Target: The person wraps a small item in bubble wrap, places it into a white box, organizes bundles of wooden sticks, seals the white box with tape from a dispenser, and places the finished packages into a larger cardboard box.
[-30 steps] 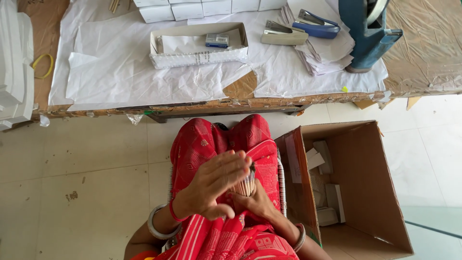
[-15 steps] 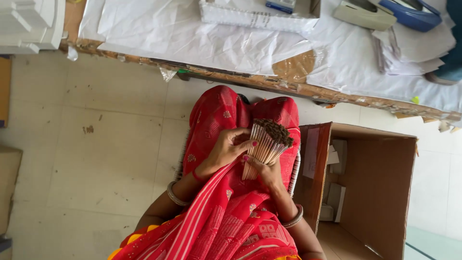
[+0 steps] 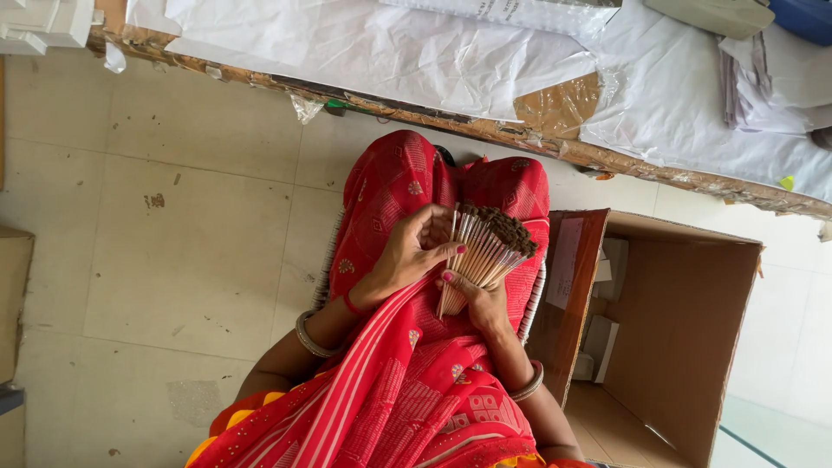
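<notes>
left hand [image 3: 407, 256] cupped on incense sticks [image 3: 485, 247], fanning them | right hand [image 3: 477, 299] grips bases so bundle stays together | carton [image 3: 667, 329] beside lap

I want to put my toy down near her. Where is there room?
The pale tiled floor left of the red cloth lap lies bare. The white paper-covered table has an open stretch near its edge. The brown cardboard box holds small packets. Both the left hand and right hand hold the fanned bundle of thin sticks.
</notes>
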